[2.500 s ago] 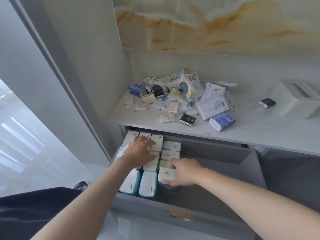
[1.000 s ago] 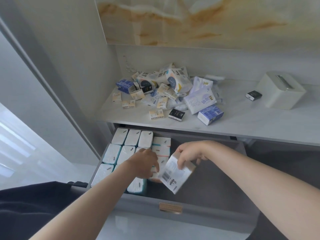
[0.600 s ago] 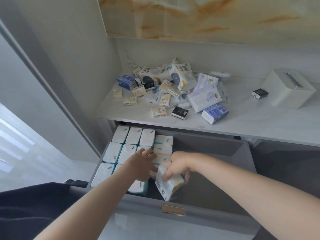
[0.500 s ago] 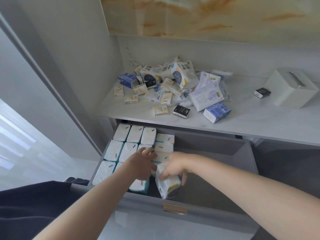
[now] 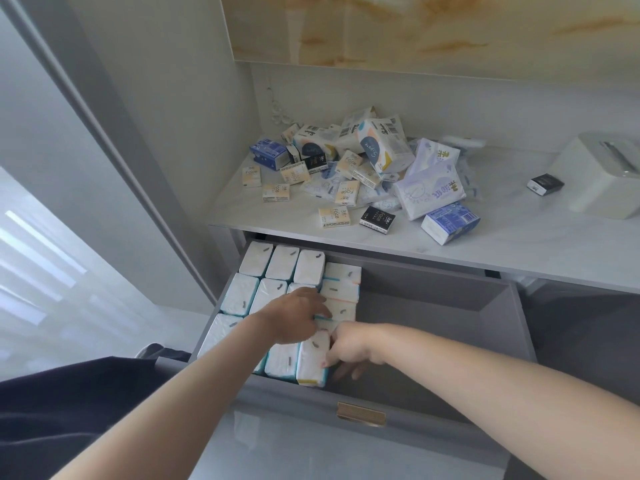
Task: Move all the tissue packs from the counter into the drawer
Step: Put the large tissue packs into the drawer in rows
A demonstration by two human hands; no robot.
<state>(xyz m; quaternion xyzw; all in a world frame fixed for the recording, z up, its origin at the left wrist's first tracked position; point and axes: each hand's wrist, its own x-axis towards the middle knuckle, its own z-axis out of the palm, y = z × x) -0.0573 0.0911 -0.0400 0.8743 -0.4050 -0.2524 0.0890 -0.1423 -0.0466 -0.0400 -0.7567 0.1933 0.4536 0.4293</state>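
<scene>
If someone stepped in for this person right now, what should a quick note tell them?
Left hand: open, resting on the rows in the drawer.
Right hand: fingers hold the front pack, upright beside them.
Done: white packs fill the drawer's left part.
Left: the pile on the counter, plus a black pack by the white box.

**Packs: drawer part-filled, heap on counter**

drawer (image 5: 433, 299) is open, grey. Its left part is filled with white teal-edged tissue packs (image 5: 284, 263), standing on edge in tight rows. The front pack (image 5: 313, 358) stands upright at the near right end of the rows and shows a yellow-teal bottom edge. On the counter (image 5: 519, 251), a loose heap (image 5: 381, 150) sits far left: small cream, black and blue packs, plus larger lilac-white ones. A lone black pack (image 5: 545, 184) lies well apart to the right.
</scene>
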